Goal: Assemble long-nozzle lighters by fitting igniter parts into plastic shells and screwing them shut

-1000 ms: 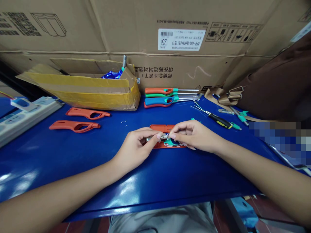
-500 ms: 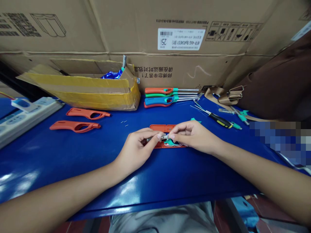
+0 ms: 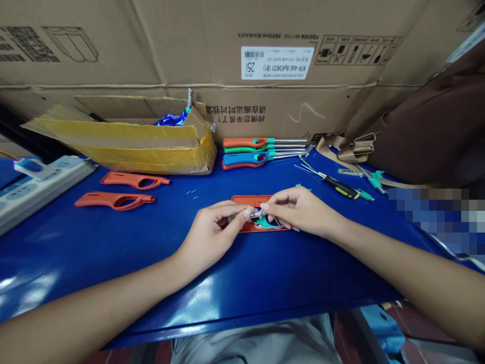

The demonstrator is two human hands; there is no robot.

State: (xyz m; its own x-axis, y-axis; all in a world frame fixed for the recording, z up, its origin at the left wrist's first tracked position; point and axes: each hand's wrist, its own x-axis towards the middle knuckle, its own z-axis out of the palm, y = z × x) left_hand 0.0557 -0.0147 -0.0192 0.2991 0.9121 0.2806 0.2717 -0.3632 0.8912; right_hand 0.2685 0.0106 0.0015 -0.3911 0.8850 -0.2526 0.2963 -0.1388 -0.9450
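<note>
An orange lighter shell half [image 3: 252,200] lies open on the blue table [image 3: 113,242] at the centre. Over it, my left hand [image 3: 212,230] pinches a thin metal tube [image 3: 237,216]. My right hand [image 3: 303,211] pinches the tube's other end, where a teal trigger piece [image 3: 265,223] and thin wires sit on the shell. The two hands' fingertips nearly touch.
Two orange shell halves [image 3: 117,200] lie at the left. Three finished stick lighters [image 3: 257,151] rest by the big cardboard wall. A taped open carton [image 3: 129,141], a power strip [image 3: 34,177], a screwdriver [image 3: 341,187], small pins [image 3: 192,192] and a brown bag [image 3: 424,126] surround the spot.
Both hands stay pinched on the small parts over the orange shell; only the fingers shift slightly. The camera has tilted a little.
</note>
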